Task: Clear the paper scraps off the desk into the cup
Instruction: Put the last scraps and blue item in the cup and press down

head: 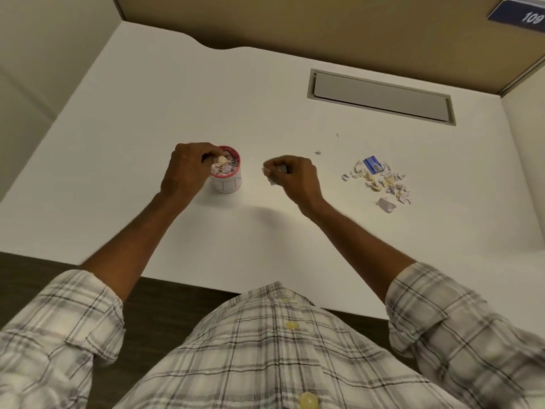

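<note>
White laminate desk (265,93) with a recessed grey cable hatch (380,97). Tan fabric partition panels (295,22) enclose 3 sides. Blue number plate (522,16) reads 109. Dark wood-grain floor (165,293) below.

Wide open white surface (147,113) to the left and far side, nothing standing on it there. The cup (227,175) stands mid-surface with the left hand (188,169) curled over its rim, crowding the mouth. Right of it, a bare lane runs to the paper scraps (380,181), with the right hand (295,175) hanging in that lane.
</note>
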A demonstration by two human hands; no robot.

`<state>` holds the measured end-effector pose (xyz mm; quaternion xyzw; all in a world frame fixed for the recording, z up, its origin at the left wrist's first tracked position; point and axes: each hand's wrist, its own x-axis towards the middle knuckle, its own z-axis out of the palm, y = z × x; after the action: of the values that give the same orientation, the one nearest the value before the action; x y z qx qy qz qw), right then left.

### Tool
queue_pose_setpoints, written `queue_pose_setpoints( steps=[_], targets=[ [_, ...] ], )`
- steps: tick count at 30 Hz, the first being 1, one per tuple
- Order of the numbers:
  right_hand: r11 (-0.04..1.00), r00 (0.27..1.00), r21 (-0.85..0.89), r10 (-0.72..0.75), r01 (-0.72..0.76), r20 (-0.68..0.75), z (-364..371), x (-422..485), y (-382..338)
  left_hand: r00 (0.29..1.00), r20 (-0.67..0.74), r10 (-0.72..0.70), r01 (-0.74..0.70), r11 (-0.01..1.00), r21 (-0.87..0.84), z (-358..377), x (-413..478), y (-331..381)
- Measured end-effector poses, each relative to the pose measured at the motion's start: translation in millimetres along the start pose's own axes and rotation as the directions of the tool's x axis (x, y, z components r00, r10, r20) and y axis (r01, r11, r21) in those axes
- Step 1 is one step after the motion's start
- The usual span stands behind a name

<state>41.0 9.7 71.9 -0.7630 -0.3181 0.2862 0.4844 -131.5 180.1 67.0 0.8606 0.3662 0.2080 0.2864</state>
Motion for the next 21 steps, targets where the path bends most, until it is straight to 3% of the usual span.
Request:
queue_pose_setpoints(
  steps=[9,14,21],
  targets=[
    [0.933,0.966,-0.262,-0.218,0.247,0.137,80,47,-40,0.996,-0.057,-0.062,0.055,0.991,-0.121,-10,-2,-4],
    [0.905,0.949,-0.316,-0.223,0.287,0.223,89,52,-45,0.996,-0.062,-0.061,0.054,0.991,-0.119,-15,3,-8],
    [0.916,0.968,-0.316,-0.223,0.248,0.113,85,50,-39,0.998,-0.039,-0.049,0.044,0.993,-0.112,-12,16,-11]
  ],
)
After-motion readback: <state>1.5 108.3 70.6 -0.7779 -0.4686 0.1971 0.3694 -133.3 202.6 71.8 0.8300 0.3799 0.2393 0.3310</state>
